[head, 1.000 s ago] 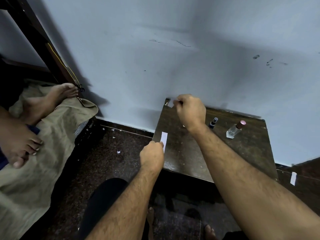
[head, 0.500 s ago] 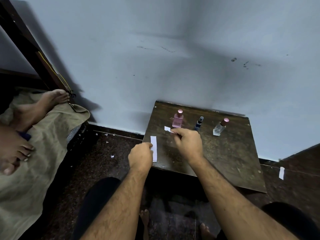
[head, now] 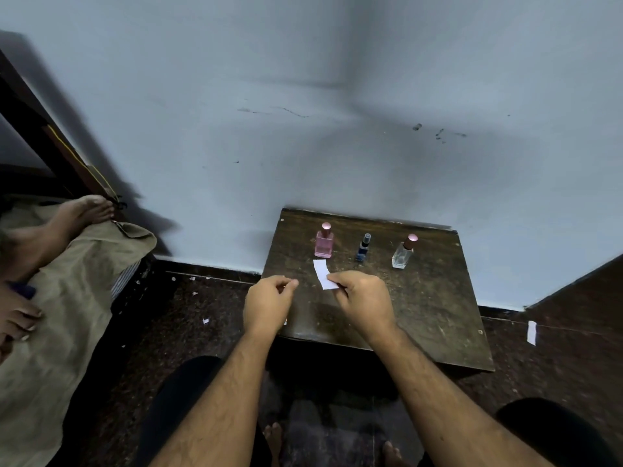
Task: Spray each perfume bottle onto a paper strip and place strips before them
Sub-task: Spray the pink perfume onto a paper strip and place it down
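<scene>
A person sits before a low dark wooden desk [head: 421,308] set against a pale blue wall [head: 303,96], with both bare forearms reaching forward.

The right hand [head: 365,299] hovers over the near part of the desk. Its fingers [head: 337,282] are pinched together on the near end of a white paper strip [head: 322,273]. The strip runs away from the fingertips toward the wall, its far end just short of a pink bottle [head: 324,242]; whether the strip lies flat on the desk or is lifted off it cannot be told.

The left hand [head: 268,305] is at the desk's left edge, just left of the right-hand fingers. Its fingers [head: 290,284] are curled in narrow, thumb against forefinger. Small slivers of white show at its edges, but what it holds, if anything, cannot be made out.

Beyond the fingers, three bottles stand upright in a row near the wall. The pink bottle is straight ahead of the pinched strip. To its right stands a small blue bottle [head: 363,249] with a dark cap. Further right is a clear bottle [head: 404,254] with a pinkish cap.

Another white strip [head: 531,332] lies on the dark floor [head: 188,332], well to the right of the desk. Small white scraps dot the floor to the left of the hands. At far left, another person's bare feet [head: 81,214] rest on a tan cloth [head: 67,315].
</scene>
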